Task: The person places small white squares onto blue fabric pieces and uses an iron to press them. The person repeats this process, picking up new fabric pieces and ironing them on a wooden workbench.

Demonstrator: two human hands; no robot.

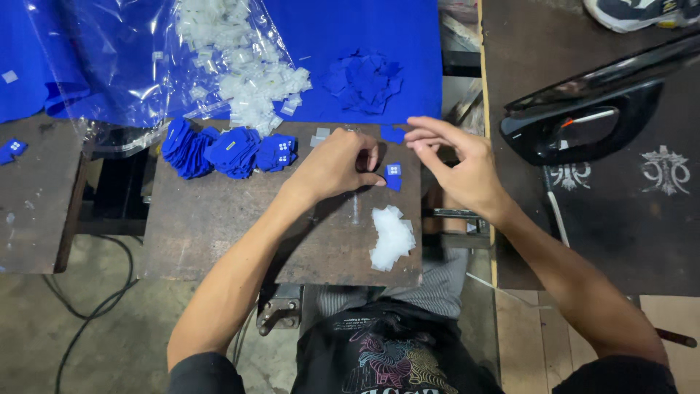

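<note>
The left hand [337,165] rests knuckles-up on the worn dark metal work plate [219,226], fingers curled under; whether they pinch anything cannot be told. Just beyond its fingertips, touching or nearly so, lies a small blue fabric square with a white patch [393,173], flat, its slightly longer side running away from the person. The right hand [461,164] hovers just right of that square, thumb and forefinger drawn close together, the other fingers spread, nothing visibly held. Nearer the person than both hands sits a heap of white translucent film scraps [391,238]. Left of the left hand lie stacked blue fabric pieces [232,149].
</note>
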